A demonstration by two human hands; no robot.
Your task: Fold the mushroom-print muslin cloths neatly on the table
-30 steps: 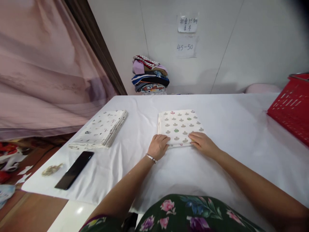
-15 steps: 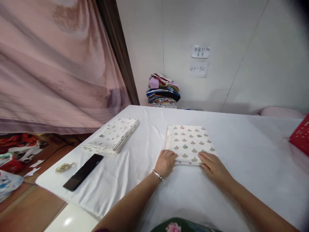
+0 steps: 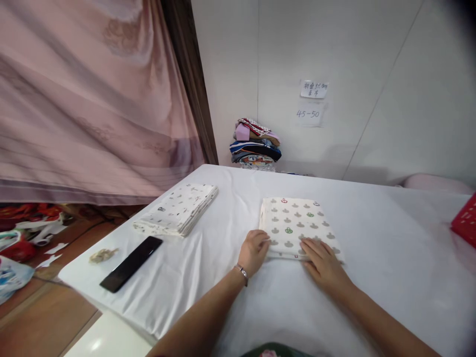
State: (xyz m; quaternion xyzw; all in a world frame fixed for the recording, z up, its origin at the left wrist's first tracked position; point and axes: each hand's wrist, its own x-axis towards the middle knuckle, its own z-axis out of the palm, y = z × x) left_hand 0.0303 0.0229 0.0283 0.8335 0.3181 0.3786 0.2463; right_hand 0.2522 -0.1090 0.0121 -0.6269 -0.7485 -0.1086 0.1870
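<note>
A folded white cloth with grey, green and red prints (image 3: 293, 223) lies on the white-covered table (image 3: 386, 258) in front of me. My left hand (image 3: 253, 251), fingers curled, grips its near left corner. My right hand (image 3: 323, 264) lies on the cloth's near edge with fingers stretched flat. A thin bracelet circles my left wrist.
A stack of folded printed cloths (image 3: 178, 214) sits at the table's left. A black phone (image 3: 131, 264) and a small tangled cord (image 3: 103, 255) lie near the left corner. Folded clothes (image 3: 256, 144) are piled by the wall. A red basket (image 3: 465, 225) shows at right. Pink curtain (image 3: 89, 99) hangs left.
The camera tilted up and left, so the basket slid nearly out of view. My right hand slid further onto the cloth's near edge; my left hand stays at the corner.
</note>
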